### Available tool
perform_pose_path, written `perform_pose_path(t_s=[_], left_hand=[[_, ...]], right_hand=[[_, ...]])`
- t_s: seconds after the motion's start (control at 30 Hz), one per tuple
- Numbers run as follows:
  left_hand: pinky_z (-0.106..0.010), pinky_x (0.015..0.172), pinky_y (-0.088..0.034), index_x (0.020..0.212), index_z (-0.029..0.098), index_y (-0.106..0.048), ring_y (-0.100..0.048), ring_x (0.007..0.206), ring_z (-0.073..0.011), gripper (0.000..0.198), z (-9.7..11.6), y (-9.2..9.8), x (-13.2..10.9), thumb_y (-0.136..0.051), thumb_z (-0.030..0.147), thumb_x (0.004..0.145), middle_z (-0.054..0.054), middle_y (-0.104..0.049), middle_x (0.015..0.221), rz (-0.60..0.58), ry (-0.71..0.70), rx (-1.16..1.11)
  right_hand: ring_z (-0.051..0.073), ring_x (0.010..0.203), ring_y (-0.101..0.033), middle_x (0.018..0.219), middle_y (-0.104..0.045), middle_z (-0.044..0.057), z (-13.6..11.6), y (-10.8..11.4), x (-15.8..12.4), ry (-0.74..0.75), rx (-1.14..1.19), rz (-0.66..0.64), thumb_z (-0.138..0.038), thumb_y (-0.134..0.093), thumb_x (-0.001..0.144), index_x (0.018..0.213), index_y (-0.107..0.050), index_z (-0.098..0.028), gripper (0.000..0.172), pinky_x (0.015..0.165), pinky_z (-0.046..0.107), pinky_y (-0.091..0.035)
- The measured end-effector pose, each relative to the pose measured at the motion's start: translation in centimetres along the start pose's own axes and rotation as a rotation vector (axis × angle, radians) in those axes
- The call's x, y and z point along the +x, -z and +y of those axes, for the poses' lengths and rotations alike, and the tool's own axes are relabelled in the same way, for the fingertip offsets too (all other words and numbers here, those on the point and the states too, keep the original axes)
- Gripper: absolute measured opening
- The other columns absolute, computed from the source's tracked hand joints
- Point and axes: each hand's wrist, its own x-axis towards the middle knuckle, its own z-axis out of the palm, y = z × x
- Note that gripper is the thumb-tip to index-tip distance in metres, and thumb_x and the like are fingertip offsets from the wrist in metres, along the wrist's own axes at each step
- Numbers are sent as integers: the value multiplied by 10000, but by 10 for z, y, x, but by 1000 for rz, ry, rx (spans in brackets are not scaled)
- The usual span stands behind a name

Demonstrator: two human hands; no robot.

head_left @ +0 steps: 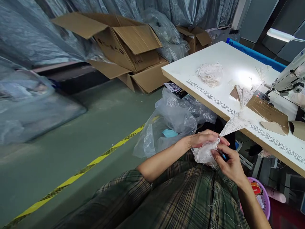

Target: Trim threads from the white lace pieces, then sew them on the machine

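Bunched white lace fabric (205, 154) lies in my lap, just below the table edge. My left hand (206, 139) is closed on its upper part. My right hand (228, 163) is closed around small dark-blue thread snips (223, 155), mostly hidden by the fingers, and its thumb presses against the lace. From between my hands a lace strip (234, 124) runs up over the table edge towards the sewing machine (292, 74). Another heap of white lace (210, 74) rests on the white table (188, 65).
Brown cardboard pieces (269, 111) lie by the machine, under a bright lamp (280, 35). Clear plastic bags (173, 111) sit on the floor left of the table. Open cardboard boxes (135, 47) stand farther back. A pink basket (267, 203) is at lower right. Yellow-black tape (95, 162) crosses the floor.
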Motion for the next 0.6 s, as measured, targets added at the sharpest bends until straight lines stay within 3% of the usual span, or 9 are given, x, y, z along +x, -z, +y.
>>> perform_pose_path(t_s=[0.1, 0.23, 0.37, 0.6], left_hand=[[-310, 823, -517, 808, 114, -720, -663, 866, -187, 463, -3, -1, -4, -849, 528, 648, -106, -723, 982, 107, -26, -29], [-222, 691, -478, 802, 111, -718, -606, 708, -104, 463, -2, 2, -9, -862, 521, 641, -33, -701, 781, 264, -3, 64], [-214, 688, -471, 825, 109, -725, -608, 731, -107, 477, 1, 4, -12, -831, 549, 672, -41, -711, 803, 293, -26, 153], [-217, 669, -473, 793, 109, -716, -608, 729, -119, 456, 2, 2, -11, -826, 536, 675, -43, -702, 784, 319, -33, 159]], right_hand=[[107, 578, -447, 653, -564, -7, 6, 5, 0, -40, 12, -9, -458, -555, 895, 808, -660, -168, 320, 554, 223, -393], [115, 570, -434, 701, -555, -1, 23, 15, 3, -185, 54, 38, -594, -388, 952, 922, -640, -175, 490, 520, 234, -364], [127, 572, -426, 634, -479, -12, 35, 17, 15, -237, 14, 12, -670, -298, 950, 824, -614, -176, 599, 527, 254, -344], [111, 557, -359, 595, -423, -26, 32, 13, 35, -119, -7, -3, -717, -345, 913, 691, -533, -189, 603, 534, 250, -308]])
